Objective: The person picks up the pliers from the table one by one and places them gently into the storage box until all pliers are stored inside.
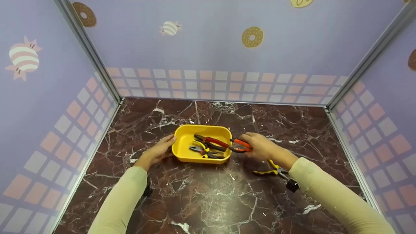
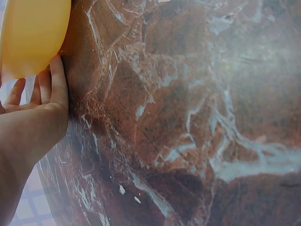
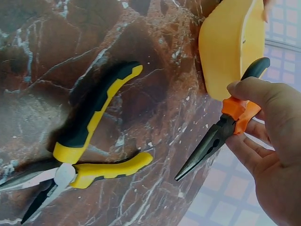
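A yellow plastic tray (image 1: pixel 182 157) stands on the marbled tabletop. Inside lie red-and-black pliers (image 1: pixel 217 141) and yellow-and-black combination pliers (image 1: pixel 199 149), with another dark and yellow pair (image 1: pixel 213 156) beside them. At the tray's left end, the left hand (image 1: pixel 160 150) touches the wall with extended fingers (image 2: pixel 57 80). Near the right end, the right hand (image 1: pixel 261 146) pinches orange-and-black long-nose pliers (image 3: pixel 233 115) close to their joint. Their handles point toward the tray and their jaws point away from it. In the head view the handle ends overlap the tray's right rim.
Yellow-and-black long-nose pliers (image 3: pixel 101 110) lie spread on the tabletop (image 1: pixel 211 198), below the right forearm. Patterned panels enclose the left, back (image 1: pixel 208 48) and right sides. Both wrists carry small black devices.
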Demonstrator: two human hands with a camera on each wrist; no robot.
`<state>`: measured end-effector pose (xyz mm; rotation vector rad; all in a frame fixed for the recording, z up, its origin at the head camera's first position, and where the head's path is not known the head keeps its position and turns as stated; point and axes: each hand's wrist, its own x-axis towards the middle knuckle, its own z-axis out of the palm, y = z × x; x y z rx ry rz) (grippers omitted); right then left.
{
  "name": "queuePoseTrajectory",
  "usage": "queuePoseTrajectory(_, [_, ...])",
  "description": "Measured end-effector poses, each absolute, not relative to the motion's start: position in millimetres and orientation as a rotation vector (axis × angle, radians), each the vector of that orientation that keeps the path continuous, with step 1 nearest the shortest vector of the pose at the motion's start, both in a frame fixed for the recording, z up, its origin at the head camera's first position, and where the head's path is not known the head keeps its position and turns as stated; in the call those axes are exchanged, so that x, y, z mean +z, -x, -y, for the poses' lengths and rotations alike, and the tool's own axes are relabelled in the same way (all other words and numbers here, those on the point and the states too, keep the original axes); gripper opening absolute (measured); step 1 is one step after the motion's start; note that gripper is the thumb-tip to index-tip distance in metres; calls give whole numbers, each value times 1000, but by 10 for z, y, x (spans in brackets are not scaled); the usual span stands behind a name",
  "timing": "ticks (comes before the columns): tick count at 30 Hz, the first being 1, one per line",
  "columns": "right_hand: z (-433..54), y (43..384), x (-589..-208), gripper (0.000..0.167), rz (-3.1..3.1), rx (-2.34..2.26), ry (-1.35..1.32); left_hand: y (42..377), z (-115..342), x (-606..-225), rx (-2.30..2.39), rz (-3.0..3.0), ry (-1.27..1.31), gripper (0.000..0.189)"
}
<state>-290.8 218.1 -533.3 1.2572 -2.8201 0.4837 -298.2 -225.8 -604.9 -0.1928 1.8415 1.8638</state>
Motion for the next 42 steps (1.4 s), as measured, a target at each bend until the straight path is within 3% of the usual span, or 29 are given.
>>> queuePoseTrajectory(25, [-1812,3016,-5234,51,2814,478,-1315,2962,2277,-6040,1856,-1838,195,68])
queuePoseTrajectory(38, [-1750,3009,-5204,61,2866,464,-1292,2973,2273,-6045,1859,-1843,176,66])
queuePoseTrajectory(42, [-1737,3018,-5218,54,2817,496,-1331,2972,2263,-6039,1862,-1842,183,66])
